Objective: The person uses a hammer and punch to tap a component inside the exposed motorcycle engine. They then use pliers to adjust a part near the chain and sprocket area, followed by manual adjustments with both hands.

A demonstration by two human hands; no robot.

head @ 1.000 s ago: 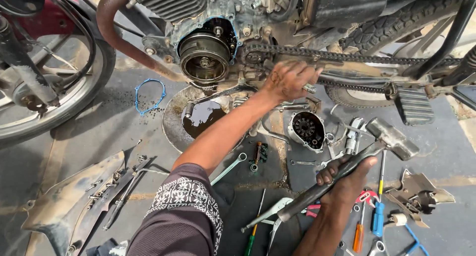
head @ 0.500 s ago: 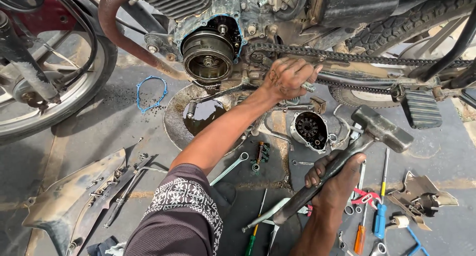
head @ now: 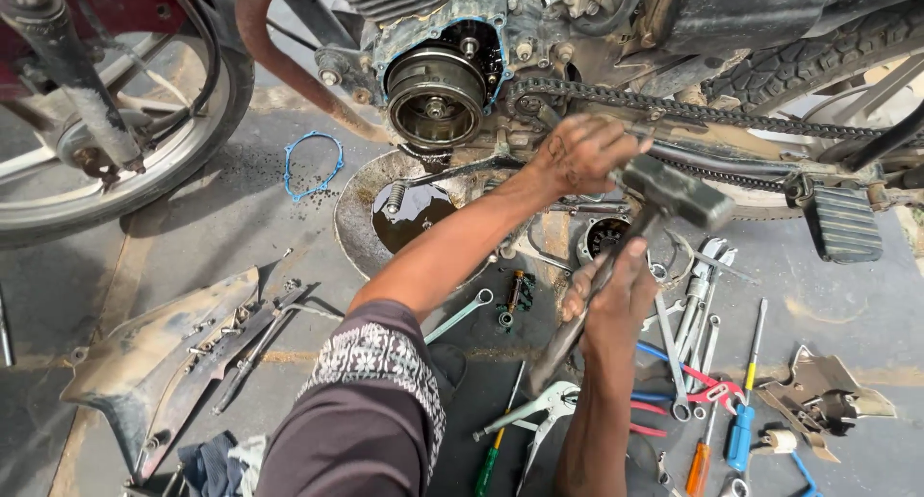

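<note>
My left hand (head: 582, 151) reaches under a motorcycle engine (head: 452, 83), beside the drive chain (head: 674, 107). Its fingers are closed around a thin metal tool whose tip barely shows. My right hand (head: 616, 300) grips the handle of a heavy hammer (head: 674, 194). The hammer's steel head hangs just right of and below my left hand, almost touching it. The round rotor (head: 435, 98) sits exposed in the open engine case above left.
A metal pan of dark oil (head: 404, 213) lies under the engine. Wrenches, pliers (head: 539, 410) and screwdrivers (head: 741, 430) are scattered on the floor at right. A blue gasket (head: 313, 165), a dusty side panel (head: 164, 348), the front wheel (head: 115, 160) and a footpeg (head: 842, 223) surround me.
My right hand has swung the hammer up and to the left, from low over the tools to right beside my left hand. My left hand has stayed by the chain.
</note>
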